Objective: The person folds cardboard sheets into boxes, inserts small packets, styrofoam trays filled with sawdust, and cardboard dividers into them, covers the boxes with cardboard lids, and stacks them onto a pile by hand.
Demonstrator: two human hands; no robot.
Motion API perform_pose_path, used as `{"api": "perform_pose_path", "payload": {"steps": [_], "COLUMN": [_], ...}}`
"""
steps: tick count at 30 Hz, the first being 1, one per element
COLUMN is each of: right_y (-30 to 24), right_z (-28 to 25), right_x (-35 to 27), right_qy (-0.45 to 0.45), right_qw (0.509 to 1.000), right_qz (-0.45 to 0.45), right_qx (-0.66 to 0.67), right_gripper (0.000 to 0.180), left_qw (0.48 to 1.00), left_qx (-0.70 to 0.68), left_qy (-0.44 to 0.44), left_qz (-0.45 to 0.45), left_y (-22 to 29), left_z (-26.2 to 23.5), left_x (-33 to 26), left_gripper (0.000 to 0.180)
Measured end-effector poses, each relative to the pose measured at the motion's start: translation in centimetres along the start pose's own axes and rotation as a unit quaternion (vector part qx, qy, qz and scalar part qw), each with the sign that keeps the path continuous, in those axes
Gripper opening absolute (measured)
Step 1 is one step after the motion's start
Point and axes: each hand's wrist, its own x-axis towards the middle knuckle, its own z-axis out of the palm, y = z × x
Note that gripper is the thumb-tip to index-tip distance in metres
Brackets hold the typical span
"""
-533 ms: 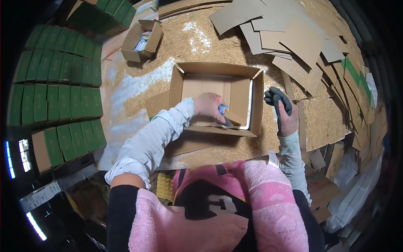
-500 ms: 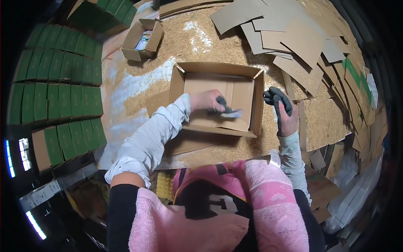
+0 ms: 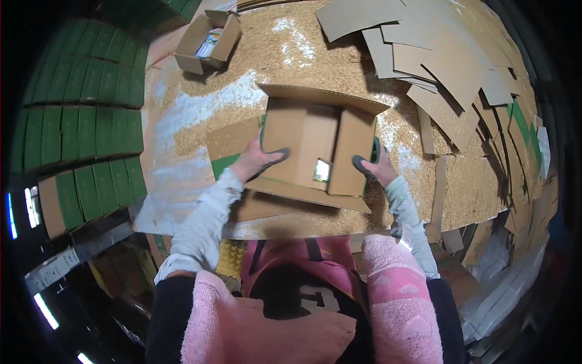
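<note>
**Two hands clasp a cardboard box on a chipboard table**

A brown cardboard box point(image 3: 315, 148) stands at the near middle of a chipboard table point(image 3: 200, 115), gripped on both sides by a person seen from above. The box is tipped so its folded bottom flaps face the camera, one flap hanging toward the person; green print shows along its edges, and a small label point(image 3: 321, 171) sits near the seam between two flaps. The left hand point(image 3: 257, 159), in a dark-palmed glove, is closed on the box's left side, thumb laid across the face. The right hand point(image 3: 377, 167), gloved alike, presses the right side, fingers wrapped round the edge. Both forearms wear pale grey sleeves, and a pink towel point(image 3: 394, 297) hangs over the person's shoulders. At the table's far left corner lies a smaller open box point(image 3: 209, 39) holding something colourful. Loose flat cardboard sheets point(image 3: 448, 67) are heaped to the right. Rows of green cartons point(image 3: 79, 127) stand stacked on the left.
</note>
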Motion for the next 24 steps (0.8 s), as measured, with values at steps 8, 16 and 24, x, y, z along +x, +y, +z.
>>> {"api": "perform_pose_path", "payload": {"steps": [8,16,24], "right_y": [-7.3,-27.6,-53.8], "right_z": [2.7,16.9,45.0], "right_x": [0.6,0.5,-1.3], "right_qy": [-0.021,-0.156,-0.395], "right_qw": [0.976,0.938,0.762], "right_qz": [-0.201,-0.24,-0.275], "right_qx": [-0.078,0.196,0.433], "right_gripper": [0.08,0.04,0.037], "left_qw": [0.983,0.581,0.662], "left_qx": [-0.104,0.28,0.419], "left_qy": [0.145,0.673,0.544], "left_qz": [0.042,0.363,-0.3], "left_y": [-0.1,13.5,6.4], "left_z": [-3.8,-32.2,-58.1], "left_x": [-4.8,-31.4,-52.4], "left_gripper": [0.057,0.039,0.05]}}
